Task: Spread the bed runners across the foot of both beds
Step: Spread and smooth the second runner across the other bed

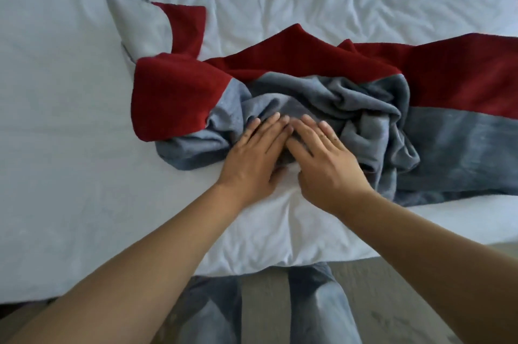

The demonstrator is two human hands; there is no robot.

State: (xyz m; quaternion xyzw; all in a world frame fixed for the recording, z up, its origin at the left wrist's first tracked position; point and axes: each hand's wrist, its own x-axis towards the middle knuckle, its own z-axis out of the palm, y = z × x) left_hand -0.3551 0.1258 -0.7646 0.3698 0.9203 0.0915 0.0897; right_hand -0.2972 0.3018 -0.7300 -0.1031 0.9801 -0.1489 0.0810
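Observation:
A red and grey-blue bed runner (364, 108) lies crumpled across the foot of a bed with a white sheet (70, 119). Its right part stretches flat toward the right edge of the view; its left end is folded over, with a pale grey underside showing at the far left. My left hand (252, 155) and my right hand (322, 164) lie side by side, flat, fingers straight, on the bunched grey part at the runner's near edge. Neither hand grips the cloth.
The wrinkled white sheet covers the whole bed. The bed's near edge (280, 265) runs just in front of my legs in blue jeans (316, 307), which stand on a beige carpet (392, 301).

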